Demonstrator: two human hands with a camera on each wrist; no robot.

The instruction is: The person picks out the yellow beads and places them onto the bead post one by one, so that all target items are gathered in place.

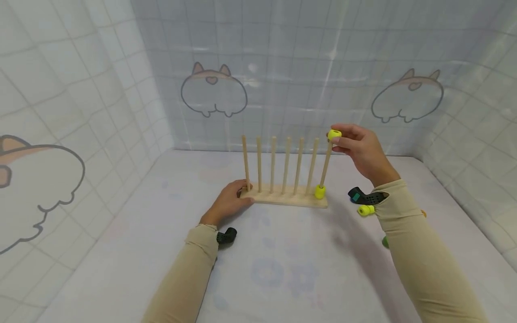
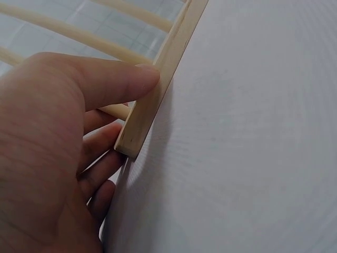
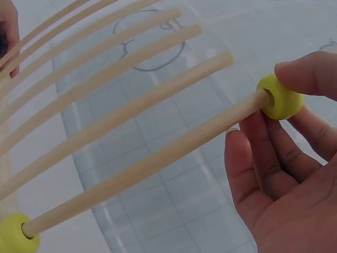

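A wooden rack [image 1: 278, 198] with several upright pegs stands on the table. My left hand [image 1: 229, 200] grips its left end; in the left wrist view the thumb lies on the base's side [image 2: 167, 66] and the other fingers reach behind the end. At the rightmost peg [image 3: 152, 161], my right hand [image 1: 361, 148] pinches a yellow bead [image 3: 280, 97] between thumb and fingers. The peg's tip sits at the mouth of that bead's hole. Another yellow bead [image 1: 320, 192] is at the foot of the same peg, against the base.
Right of the rack, partly behind the right forearm, lie yellow beads [image 1: 365, 210], a green piece [image 1: 385, 242] and an orange piece [image 1: 423, 213]. A black band is on each wrist. Tile-patterned sheets [image 1: 282, 89] with cartoon drawings enclose the table's back and sides.
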